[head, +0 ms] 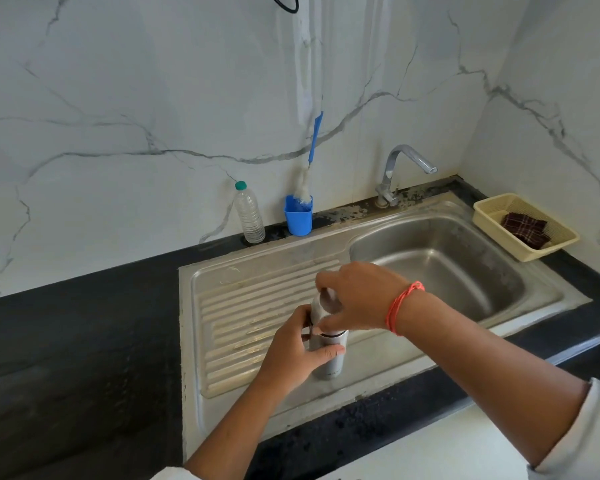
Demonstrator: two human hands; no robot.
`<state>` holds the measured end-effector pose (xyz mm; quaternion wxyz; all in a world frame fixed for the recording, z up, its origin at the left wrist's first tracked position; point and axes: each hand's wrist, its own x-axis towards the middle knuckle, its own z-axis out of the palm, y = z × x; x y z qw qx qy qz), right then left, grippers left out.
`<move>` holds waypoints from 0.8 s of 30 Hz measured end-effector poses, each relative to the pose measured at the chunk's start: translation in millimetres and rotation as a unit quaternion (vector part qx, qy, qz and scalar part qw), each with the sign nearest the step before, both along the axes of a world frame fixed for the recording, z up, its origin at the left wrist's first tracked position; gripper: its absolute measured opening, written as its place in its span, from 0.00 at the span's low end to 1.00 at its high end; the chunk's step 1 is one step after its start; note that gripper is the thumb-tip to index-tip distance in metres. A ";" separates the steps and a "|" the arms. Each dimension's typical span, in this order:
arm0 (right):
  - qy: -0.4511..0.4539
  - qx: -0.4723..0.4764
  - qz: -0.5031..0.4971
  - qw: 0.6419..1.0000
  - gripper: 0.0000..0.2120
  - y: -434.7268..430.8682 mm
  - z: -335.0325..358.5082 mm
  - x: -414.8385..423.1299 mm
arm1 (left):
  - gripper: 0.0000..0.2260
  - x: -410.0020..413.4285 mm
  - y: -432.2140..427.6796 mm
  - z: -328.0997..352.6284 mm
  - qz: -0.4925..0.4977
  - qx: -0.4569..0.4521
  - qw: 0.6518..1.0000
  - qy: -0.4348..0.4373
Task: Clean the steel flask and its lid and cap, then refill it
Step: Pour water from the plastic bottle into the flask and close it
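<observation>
Evidently little is done: the steel flask (329, 355) stands on the sink's near drainboard (257, 306), cap (326, 303) on. The left hand (291, 351) wraps its body; the right hand (357, 299) pinches the cap. Washing with the far bottle brush (309, 168) and refilling remain.

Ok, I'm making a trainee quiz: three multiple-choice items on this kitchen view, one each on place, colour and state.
1. Where does the steel flask stand? A basin; B drainboard; C basket.
2. What colour is the cup holding the brush? A blue; B red; C yellow.
3. What is the right hand doing? A lying flat; B gripping the flask's cap; C holding a cloth.
Answers: 1 B, it stands on ribbed steel; 2 A, plainly blue; 3 B, fingers curl round the cap.
</observation>
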<state>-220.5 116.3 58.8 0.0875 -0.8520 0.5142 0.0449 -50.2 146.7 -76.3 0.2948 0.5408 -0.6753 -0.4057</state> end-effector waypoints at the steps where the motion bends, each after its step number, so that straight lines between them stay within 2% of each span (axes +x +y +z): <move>1: -0.001 -0.003 -0.034 0.999 0.28 1.9 1.7 3.4 | 0.24 -0.3 0.3 -0.6 0.002 0.001 1.000 0.001; 4: 0.010 0.000 -0.108 0.994 0.41 6.0 3.5 10.7 | 0.28 -1.0 1.9 2.2 0.005 0.012 1.000 0.003; 7: 0.000 0.049 -0.149 0.988 0.43 3.2 10.5 3.7 | 0.26 -0.8 1.4 2.2 0.005 0.001 1.000 0.005; 9: 0.012 0.033 -0.142 0.989 0.41 1.6 13.9 -4.8 | 0.26 -0.4 1.9 2.6 0.007 0.002 1.000 0.010; 11: 0.000 -0.004 -0.089 0.996 0.31 2.6 12.3 -8.5 | 0.25 -0.5 1.4 2.3 0.009 0.001 1.000 0.012; 13: -0.053 0.017 -0.002 0.998 0.20 4.5 7.2 -4.8 | 0.25 -0.6 1.5 2.0 0.010 0.000 1.000 0.012; 15: -0.070 0.030 0.035 0.997 0.16 5.7 5.5 1.5 | 0.25 -0.5 2.5 3.6 0.010 0.000 1.000 0.009; 18: -0.020 -0.012 -0.001 1.000 0.16 3.7 11.2 6.2 | 0.26 -2.2 3.2 3.2 0.004 0.001 1.000 0.014; 20: 0.016 -0.018 -0.013 1.000 0.22 2.7 14.8 8.0 | 0.26 -3.3 4.0 2.7 0.004 0.001 1.000 0.015; 22: 0.027 -0.020 -0.003 0.999 0.26 3.2 11.8 10.3 | 0.23 -2.6 3.1 1.4 0.010 -0.004 1.000 0.010; 24: 0.037 -0.038 0.013 0.999 0.26 4.6 6.1 12.1 | 0.22 -2.1 3.0 2.2 0.008 -0.006 1.000 0.000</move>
